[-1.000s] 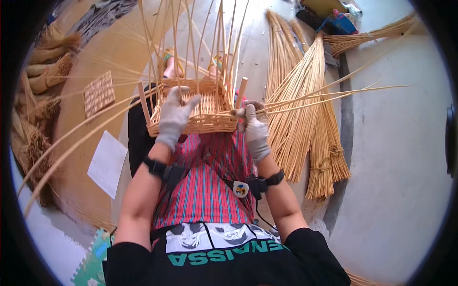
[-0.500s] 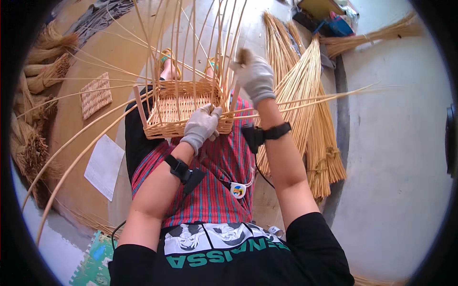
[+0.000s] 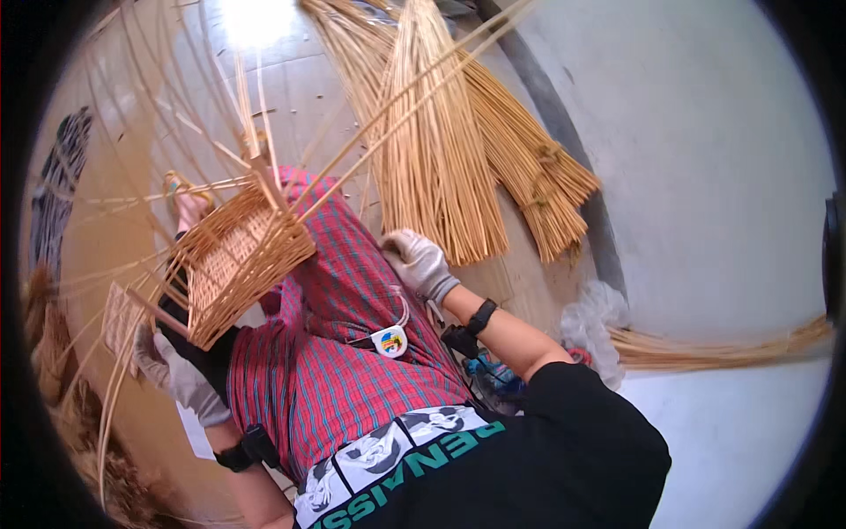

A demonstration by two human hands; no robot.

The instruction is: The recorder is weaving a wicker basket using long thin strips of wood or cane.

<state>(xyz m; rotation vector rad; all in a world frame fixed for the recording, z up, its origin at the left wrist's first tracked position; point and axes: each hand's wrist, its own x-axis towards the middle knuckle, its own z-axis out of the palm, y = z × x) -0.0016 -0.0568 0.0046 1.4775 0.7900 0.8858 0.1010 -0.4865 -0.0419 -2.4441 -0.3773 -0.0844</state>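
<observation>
A shallow woven wicker basket (image 3: pixel 233 264) sits tilted over my lap, with long loose canes standing and fanning out from its rim. Pale flat posts rise at its corners. My left hand (image 3: pixel 176 375), in a grey-white glove, is beside the basket's near left corner, fingers stretched upward past a post; its contact with the basket is unclear. My right hand (image 3: pixel 420 264), gloved too, is apart from the basket, by the right edge of the red checked cloth (image 3: pixel 339 353) on my lap. Its fingers are curled in, and what they hold, if anything, is hidden.
Large bundles of straight canes (image 3: pixel 436 150) lie on the floor ahead and to the right. A woven square panel (image 3: pixel 122 322) is at the left, partly behind my hand. A clear plastic bag (image 3: pixel 595 322) and another cane bundle (image 3: pixel 723 348) are at the right.
The view has swung right. The basket has turned and tilted on my lap. My left hand has left its near rim for the left corner; my right hand has come down to my right side.
</observation>
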